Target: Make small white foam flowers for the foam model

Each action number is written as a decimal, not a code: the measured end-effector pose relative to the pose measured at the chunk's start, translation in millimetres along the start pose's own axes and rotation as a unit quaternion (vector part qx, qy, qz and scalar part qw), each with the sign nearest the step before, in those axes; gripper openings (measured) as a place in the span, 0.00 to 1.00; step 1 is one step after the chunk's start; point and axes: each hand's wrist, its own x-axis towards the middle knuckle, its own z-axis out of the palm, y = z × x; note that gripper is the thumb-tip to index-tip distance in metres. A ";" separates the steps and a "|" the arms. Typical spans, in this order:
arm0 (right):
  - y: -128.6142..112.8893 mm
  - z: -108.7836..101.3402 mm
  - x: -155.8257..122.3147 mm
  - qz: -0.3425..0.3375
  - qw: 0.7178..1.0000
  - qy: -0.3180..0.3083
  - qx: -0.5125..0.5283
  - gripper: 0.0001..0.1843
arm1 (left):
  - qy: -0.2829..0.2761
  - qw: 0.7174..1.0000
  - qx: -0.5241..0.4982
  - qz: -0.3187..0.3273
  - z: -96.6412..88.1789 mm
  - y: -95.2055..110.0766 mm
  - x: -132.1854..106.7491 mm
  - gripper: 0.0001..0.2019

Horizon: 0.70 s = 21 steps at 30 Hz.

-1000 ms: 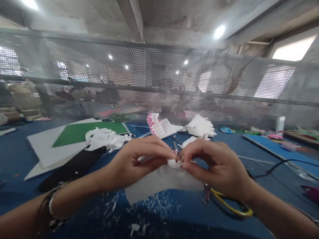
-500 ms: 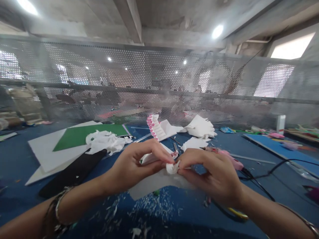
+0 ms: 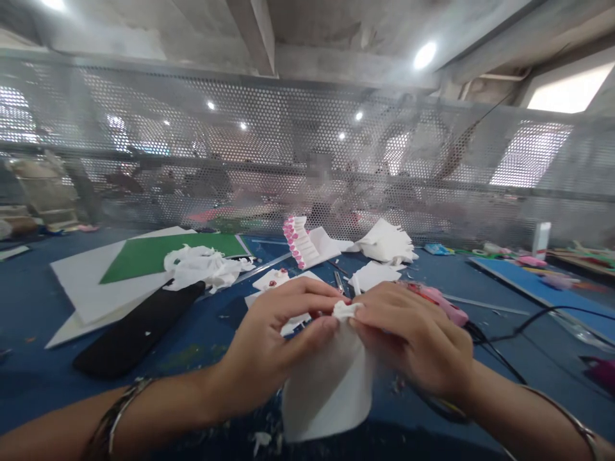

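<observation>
At the far left a green card [image 3: 158, 255] lies on white boards [image 3: 86, 291] on the blue table [image 3: 29, 314]. A black pad [image 3: 137, 328] lies slantwise against the boards' near edge, and a crumpled white wad [image 3: 202, 267] sits at the pad's far end, overlapping the card's corner.

The left hand [image 3: 269, 342], with a bangle [image 3: 118, 419] on its wrist, comes in from the lower left. Its thumb and fingers are pressed together on the bunched top edge of the white sheet [image 3: 331, 384]. The sheet hangs down from that pinch at the centre, between the two hands and above the table, and widens to a curved lower edge. White scraps [image 3: 262, 439] litter the table below it.

Behind the hands stand a pink-tipped fringe [image 3: 298, 242] and a white fringed piece [image 3: 387, 243].

The right hand [image 3: 418, 339] meets the left at the same gathered edge, with its fingertips clamped on it. A pink glue gun [image 3: 439, 304] lies just behind this hand, and its black cable [image 3: 528, 320] trails right.

A white carton [image 3: 541, 240] stands upright far to the right, and its contents cannot be seen. A mesh screen [image 3: 192, 160] closes the back.
</observation>
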 end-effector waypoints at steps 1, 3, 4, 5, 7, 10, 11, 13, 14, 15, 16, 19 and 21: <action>-0.5 -0.8 -0.1 -0.016 1.000 -0.003 -0.020 0.06 | 0.002 1.000 0.001 -0.001 0.7 1.2 -0.9 0.08; -1.1 -0.9 -1.6 -0.067 0.995 0.010 -0.073 0.05 | 0.005 1.000 0.001 0.002 1.9 2.9 -2.8 0.07; -1.1 -0.3 -2.9 -0.097 0.990 0.026 -0.101 0.05 | 0.005 1.000 0.001 0.004 2.4 3.3 -3.7 0.07; -0.8 0.5 -4.4 -0.125 0.983 0.041 -0.127 0.07 | 0.005 1.000 0.002 0.007 2.8 3.5 -4.4 0.08; 0.2 2.0 -7.1 -0.148 0.974 0.061 -0.160 0.11 | 0.007 1.000 0.007 0.017 3.0 2.9 -4.4 0.08; 2.4 2.1 -8.3 -0.134 0.978 0.047 -0.152 0.11 | 0.003 0.999 0.028 0.047 0.2 0.1 -1.2 0.07; 3.0 1.6 -7.7 -0.122 0.983 0.034 -0.135 0.09 | 0.000 0.997 0.039 0.067 -1.7 -1.1 0.3 0.07; 3.9 0.7 -5.3 -0.075 0.995 -0.002 -0.073 0.06 | -0.007 0.990 0.086 0.111 -6.8 -3.5 3.1 0.08; 4.2 0.4 -3.7 -0.045 0.998 -0.017 -0.033 0.05 | -0.006 0.983 0.122 0.137 -9.5 -4.5 4.0 0.08; 4.5 0.3 -2.1 -0.013 1.000 -0.028 0.005 0.05 | -0.008 0.974 0.156 0.166 -12.1 -5.3 4.7 0.09; 4.8 0.4 -0.6 0.016 0.999 -0.036 0.035 0.04 | -0.009 0.965 0.183 0.186 -14.3 -5.9 5.2 0.09; 6.0 1.2 2.5 0.066 0.994 -0.048 0.069 0.02 | -0.010 0.956 0.218 0.197 -18.3 -7.0 6.5 0.09; 6.8 1.9 3.2 0.085 0.992 -0.054 0.072 0.01 | -0.020 0.959 0.214 0.183 -19.0 -7.7 8.1 0.08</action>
